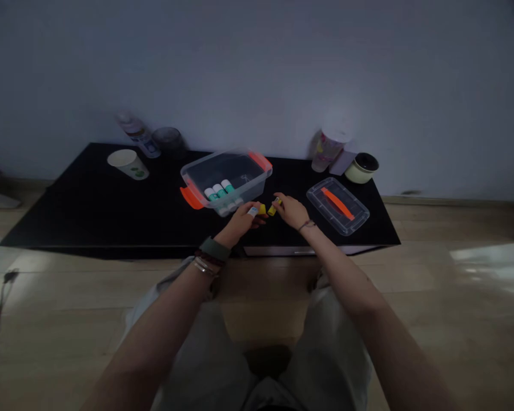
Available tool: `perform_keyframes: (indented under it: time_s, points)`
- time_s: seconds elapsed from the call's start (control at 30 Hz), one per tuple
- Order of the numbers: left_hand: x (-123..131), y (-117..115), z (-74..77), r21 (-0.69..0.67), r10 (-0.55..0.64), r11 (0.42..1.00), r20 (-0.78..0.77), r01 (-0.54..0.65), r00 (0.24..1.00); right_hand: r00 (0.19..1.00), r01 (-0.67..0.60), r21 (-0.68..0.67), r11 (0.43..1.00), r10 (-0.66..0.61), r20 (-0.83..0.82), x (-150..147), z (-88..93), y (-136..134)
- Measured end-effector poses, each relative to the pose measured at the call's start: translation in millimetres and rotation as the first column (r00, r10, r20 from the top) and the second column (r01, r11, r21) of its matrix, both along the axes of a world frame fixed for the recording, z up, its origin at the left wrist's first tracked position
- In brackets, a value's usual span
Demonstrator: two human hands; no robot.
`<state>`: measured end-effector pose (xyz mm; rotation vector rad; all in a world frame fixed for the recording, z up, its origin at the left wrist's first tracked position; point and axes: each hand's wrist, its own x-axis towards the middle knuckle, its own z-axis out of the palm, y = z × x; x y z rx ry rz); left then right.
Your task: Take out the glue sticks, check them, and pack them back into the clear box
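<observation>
Two yellow pieces (pixel 268 209) pinched, left hand (pixel 240 222), right hand (pixel 292 210); clear bin (pixel 259 185) beside, black table edge (pixel 111 246) near.

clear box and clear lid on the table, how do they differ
The clear plastic box is deep, while the clear plastic lid lies flat. The box holds white-capped sticks; the lid holds none. The box has orange end handles; the lid has an orange strip along its middle. Both are see-through plastic on the black table.

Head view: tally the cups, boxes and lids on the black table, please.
Paper cup: 1
Plastic tumbler: 1
Clear plastic box with orange handles: 1
Clear lid with orange strip: 1
Total: 4
</observation>
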<state>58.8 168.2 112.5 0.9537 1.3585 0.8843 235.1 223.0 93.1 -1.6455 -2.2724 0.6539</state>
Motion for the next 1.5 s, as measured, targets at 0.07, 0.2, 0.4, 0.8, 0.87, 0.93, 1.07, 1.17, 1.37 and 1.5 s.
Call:
perform_keyframes:
  time_s: [0.07,0.2,0.4,0.8,0.87,0.93,1.07,1.17,1.37,1.5]
  points:
    - [-2,-1,-0.4,-0.004,0.005,1.000,-0.001,-0.005,1.000,0.987,-0.034,-0.080,0.996,0.046,0.152,-3,-6.7,2]
    - [-6,-2,1.2,-0.008,0.006,1.000,-0.005,-0.006,1.000,0.957,-0.051,-0.153,0.987,0.093,0.275,-10,-17.5,3]
    - [-5,1,1.5,-0.013,0.007,1.000,-0.004,-0.008,1.000,0.955,0.049,-0.128,0.991,-0.009,0.296,8,-18.1,4]
    - [-2,-1,-6.2,0.020,-0.009,1.000,-0.054,0.010,0.998,0.733,-0.277,-0.215,0.937,0.061,-0.678,46,-6.3,-21]
    - [0,-3,-6.9,0.019,-0.009,1.000,-0.064,0.010,0.998,0.732,-0.298,-0.178,0.938,0.105,-0.673,51,-7.7,-29]
    - [2,-5,-8.0,0.023,-0.016,1.000,-0.078,0.018,0.997,0.751,-0.307,-0.150,0.940,0.142,-0.645,55,-8.3,-35]
    - [7,-8,-10.6,0.028,-0.057,0.998,-0.084,0.059,0.995,0.820,-0.321,-0.078,0.944,0.236,-0.521,58,-1.9,-41]
    - [8,-9,-12.4,0.039,-0.084,0.995,-0.073,0.087,0.994,0.880,-0.316,-0.028,0.949,0.282,-0.383,56,8.3,-46]
    - [11,-11,-17.5,0.087,-0.211,0.973,-0.022,0.212,0.977,0.958,-0.287,-0.017,0.958,0.287,-0.019,45,25.5,-54]
    - [14,-16,-20.2,0.126,-0.303,0.945,-0.014,0.302,0.953,0.938,-0.273,-0.087,0.958,0.285,0.197,39,29.7,-56]
